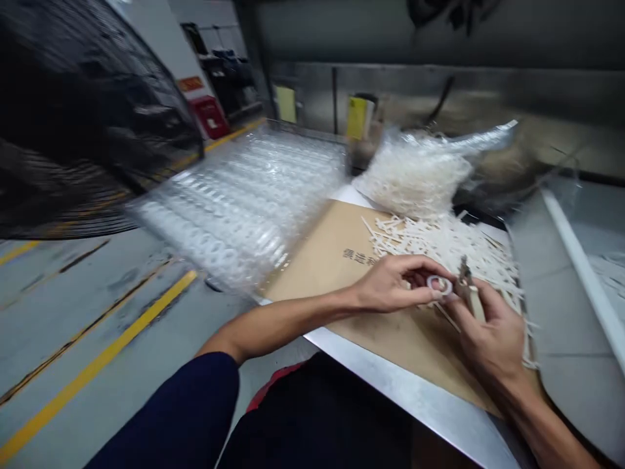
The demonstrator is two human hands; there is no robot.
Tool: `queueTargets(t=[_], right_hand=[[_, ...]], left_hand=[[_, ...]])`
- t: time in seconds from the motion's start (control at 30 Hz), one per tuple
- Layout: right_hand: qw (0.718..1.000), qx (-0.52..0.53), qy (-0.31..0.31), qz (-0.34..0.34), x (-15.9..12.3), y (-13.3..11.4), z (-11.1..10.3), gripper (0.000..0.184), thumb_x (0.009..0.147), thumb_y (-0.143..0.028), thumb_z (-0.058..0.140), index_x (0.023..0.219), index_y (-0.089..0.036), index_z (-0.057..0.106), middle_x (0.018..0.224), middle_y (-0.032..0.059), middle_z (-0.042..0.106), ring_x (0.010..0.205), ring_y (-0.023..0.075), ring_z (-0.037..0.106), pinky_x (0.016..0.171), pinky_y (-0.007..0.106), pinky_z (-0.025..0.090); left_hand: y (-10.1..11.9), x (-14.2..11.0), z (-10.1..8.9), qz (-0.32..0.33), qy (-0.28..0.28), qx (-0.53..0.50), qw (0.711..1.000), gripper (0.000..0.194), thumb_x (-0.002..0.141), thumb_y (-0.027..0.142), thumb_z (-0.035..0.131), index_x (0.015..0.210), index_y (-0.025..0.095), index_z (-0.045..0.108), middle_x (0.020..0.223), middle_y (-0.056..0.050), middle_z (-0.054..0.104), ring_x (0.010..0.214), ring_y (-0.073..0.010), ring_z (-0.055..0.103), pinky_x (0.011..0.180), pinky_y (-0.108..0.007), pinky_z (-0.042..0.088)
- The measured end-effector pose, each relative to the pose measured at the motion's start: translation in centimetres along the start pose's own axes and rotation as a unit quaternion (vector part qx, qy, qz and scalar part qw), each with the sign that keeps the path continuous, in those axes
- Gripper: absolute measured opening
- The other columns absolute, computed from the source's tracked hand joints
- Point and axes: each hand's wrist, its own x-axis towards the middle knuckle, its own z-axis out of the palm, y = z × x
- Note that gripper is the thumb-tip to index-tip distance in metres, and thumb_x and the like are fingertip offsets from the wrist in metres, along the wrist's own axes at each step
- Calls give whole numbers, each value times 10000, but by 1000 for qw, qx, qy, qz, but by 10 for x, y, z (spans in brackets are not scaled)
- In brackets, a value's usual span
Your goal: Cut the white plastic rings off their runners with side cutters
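My left hand (395,285) pinches a small white plastic ring (439,284) between thumb and fingers, over a brown cardboard sheet (336,254). My right hand (493,332) is closed round a small cutting tool (466,281) whose metal tip sits right beside the ring. Just behind both hands lies a heap of white plastic sprue pieces (454,244) on the cardboard.
A clear bag full of white parts (415,172) stands behind the heap. A clear blister tray (244,202) holding rows of white rings lies to the left. A black fan guard (83,124) fills the upper left. A white tube (581,267) runs along the right.
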Motion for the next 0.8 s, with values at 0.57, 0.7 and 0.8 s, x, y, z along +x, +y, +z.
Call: queueTargets(t=[0.57,0.7,0.8], right_hand=[[984,-131,10,-118,11,30,1,257,838,-499,699,1080,-417,681,959,127,808,883,426,788,737,533,594],[967,-154,23,-204,12,35,4,359,836,-523,635,1125,-316,682,967,146,801,837,417,786,777,541,611],[963,-143,15,-229,10,32,5,379,842,-487,630,1154,-277,676,1011,151,798,868,426,784,786,556,614]], left_hand=[[176,-98,-129,23,122,258,958,263,908,321,777,1127,176,786,1018,-97,796,889,-171,727,817,-316,583],[192,-120,-207,-25,213,423,881,240,871,333,789,1040,163,803,1021,-86,804,900,-181,719,790,-293,537],[193,-138,-252,-123,207,513,824,239,895,331,721,1051,167,800,1025,-70,802,886,-177,705,792,-284,508]])
